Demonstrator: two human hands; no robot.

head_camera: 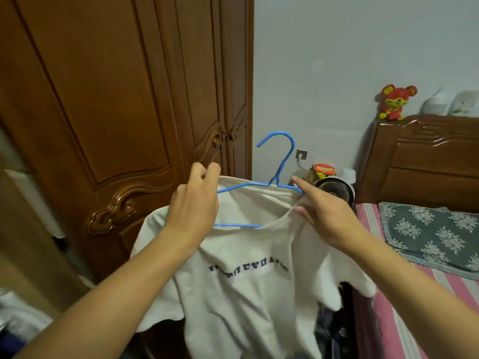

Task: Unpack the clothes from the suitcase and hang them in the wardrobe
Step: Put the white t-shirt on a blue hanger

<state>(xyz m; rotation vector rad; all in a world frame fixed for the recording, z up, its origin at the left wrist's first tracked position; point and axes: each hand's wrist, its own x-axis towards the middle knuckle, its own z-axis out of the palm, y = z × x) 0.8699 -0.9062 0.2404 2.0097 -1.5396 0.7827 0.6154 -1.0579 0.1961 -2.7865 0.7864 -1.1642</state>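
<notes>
A white T-shirt (pixel 248 288) with dark blue lettering hangs in front of me on a blue wire hanger (pixel 278 164), whose hook points up and left. My left hand (pixel 194 203) pinches the shirt's left shoulder at the collar, over the hanger's left arm. My right hand (pixel 324 216) grips the collar fabric at the right shoulder, index finger stretched along the hanger's right arm. The brown wooden wardrobe (pixel 116 99) stands behind, its carved doors closed on the right; an opening shows at the far left edge. The suitcase is not clearly in view.
A bed with a striped pink sheet (pixel 404 307), a floral pillow (pixel 435 234) and a wooden headboard (pixel 425 156) fills the right. A small black fan (pixel 337 190) and clutter sit between bed and wardrobe. A red plush toy (pixel 395 102) tops the headboard. Dark clothes lie below the shirt.
</notes>
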